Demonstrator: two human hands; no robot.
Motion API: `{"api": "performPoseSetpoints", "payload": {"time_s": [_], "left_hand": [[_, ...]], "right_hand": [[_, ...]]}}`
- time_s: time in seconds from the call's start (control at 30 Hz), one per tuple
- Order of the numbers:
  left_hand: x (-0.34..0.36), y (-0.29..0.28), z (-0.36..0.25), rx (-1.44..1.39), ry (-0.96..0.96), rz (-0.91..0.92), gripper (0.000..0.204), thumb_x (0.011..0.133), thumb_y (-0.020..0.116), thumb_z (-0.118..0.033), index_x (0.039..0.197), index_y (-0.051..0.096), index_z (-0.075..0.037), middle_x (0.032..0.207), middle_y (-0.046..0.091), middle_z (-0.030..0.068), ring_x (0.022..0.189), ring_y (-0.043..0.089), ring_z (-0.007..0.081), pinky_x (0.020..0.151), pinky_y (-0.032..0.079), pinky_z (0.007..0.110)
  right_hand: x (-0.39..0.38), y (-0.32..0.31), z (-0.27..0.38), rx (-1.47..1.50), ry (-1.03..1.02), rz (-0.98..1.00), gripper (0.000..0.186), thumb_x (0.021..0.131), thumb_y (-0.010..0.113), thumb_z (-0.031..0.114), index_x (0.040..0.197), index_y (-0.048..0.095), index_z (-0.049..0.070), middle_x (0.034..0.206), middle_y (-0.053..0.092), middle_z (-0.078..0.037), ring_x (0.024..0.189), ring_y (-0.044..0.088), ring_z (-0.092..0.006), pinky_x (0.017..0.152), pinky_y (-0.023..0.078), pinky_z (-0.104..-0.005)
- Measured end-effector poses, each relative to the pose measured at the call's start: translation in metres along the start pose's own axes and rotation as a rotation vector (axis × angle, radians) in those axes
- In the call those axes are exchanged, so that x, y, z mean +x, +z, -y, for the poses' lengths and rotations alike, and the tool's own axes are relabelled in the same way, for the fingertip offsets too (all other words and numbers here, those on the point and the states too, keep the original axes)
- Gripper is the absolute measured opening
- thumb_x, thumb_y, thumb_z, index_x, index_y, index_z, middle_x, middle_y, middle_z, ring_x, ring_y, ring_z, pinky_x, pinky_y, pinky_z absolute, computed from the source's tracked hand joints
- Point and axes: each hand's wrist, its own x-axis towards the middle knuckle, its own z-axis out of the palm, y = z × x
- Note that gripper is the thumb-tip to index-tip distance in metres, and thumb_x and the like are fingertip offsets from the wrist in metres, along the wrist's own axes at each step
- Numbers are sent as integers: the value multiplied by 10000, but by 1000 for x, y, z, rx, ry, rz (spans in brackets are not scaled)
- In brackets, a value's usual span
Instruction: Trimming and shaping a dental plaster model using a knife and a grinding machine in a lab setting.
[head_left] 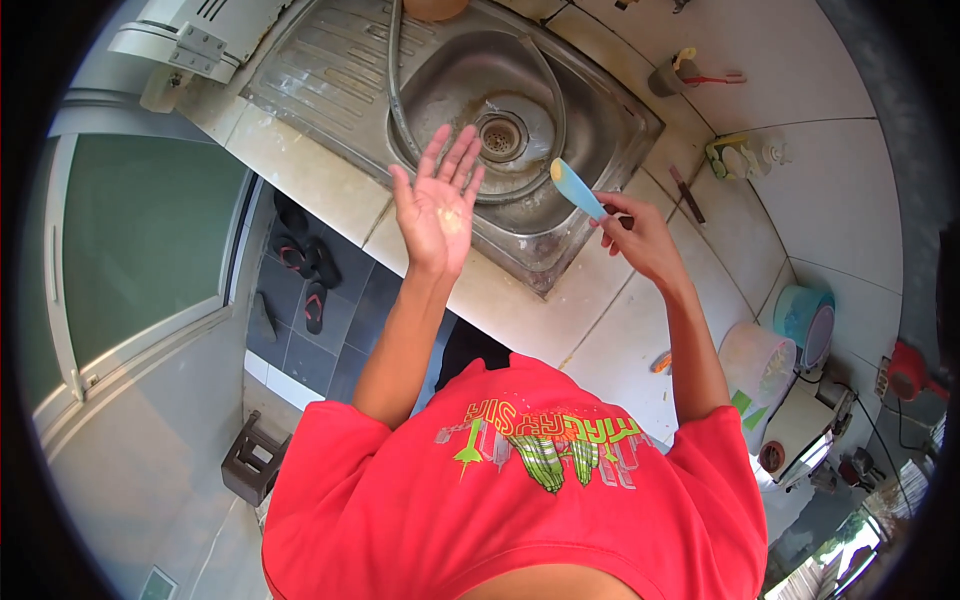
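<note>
Plainly, the relation that matters here is between a slender light blue object (577,190) and an upturned palm, seen from above over a metal sink (541,283) set into a tiled surface (540,315). The object is in the person's right hand (640,235), pinched near its narrower end between thumb and curled fingers. A dark bit shows among those fingers; whether it belongs to the object cannot be told.

The object's long axis runs on a slant, from the right fingers forward and to the left, ending in a broader, pale yellowish tip over the right part of the basin. The left hand (438,215) is opened wide, palm up, fingers stretched out and slightly apart, gripping nothing. A small pale yellowish patch (450,216) marks the middle of its palm.

The tip lies to the right of the left hand and a little farther from the body than the palm, with a clear gap between. It slants forward past the fingertips rather than at the palm, so bringing the two together would seem to call for a leftward turn. The right hand, already holding the object, is the nearer.
</note>
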Motion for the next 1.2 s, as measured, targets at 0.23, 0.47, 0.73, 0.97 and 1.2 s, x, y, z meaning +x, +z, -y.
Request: {"api": "performPoseSetpoints", "payload": {"time_s": [0.23,0.47,0.73,0.97,1.2], "left_hand": [[-10,64,48,103,-166,237,905,852,177,-781,1455,302,-117,1472,356,161,1392,260,293,1133,101,450],[-53,66,79,341,-156,180,958,822,149,-817,1502,204,-145,1504,317,130,1422,190,271,1123,2,489],[-97,17,62,621,-172,80,698,964,251,-605,1444,316,-101,1441,409,133,1349,342,275,1122,167,475],[-138,17,85,698,-158,54,454,1007,379,-323,1362,410,-43,1350,489,123,1251,470,252,1066,344,396],[-167,37,99,673,-175,116,404,990,425,-260,1305,452,-8,1260,535,135,1148,531,229,1030,390,379]], "right_hand": [[-90,18,27,-220,-456,-292,386,826,578,-31,1186,638,93,766,584,-124,637,581,-241,571,460,-304],[-167,26,-54,217,-143,-208,314,866,569,13,1173,626,46,799,638,-68,669,584,-108,603,464,-259],[-244,66,-206,134,67,-657,332,813,637,88,1140,621,33,911,655,-131,792,630,-236,709,499,-354],[-280,22,-280,-121,283,-1226,331,793,645,78,1115,582,34,1058,564,-157,982,535,-342,856,441,-404],[-322,7,-333,-344,608,-1166,596,711,778,287,1213,563,49,1172,511,-173,1097,497,-354,922,426,-442]]}}
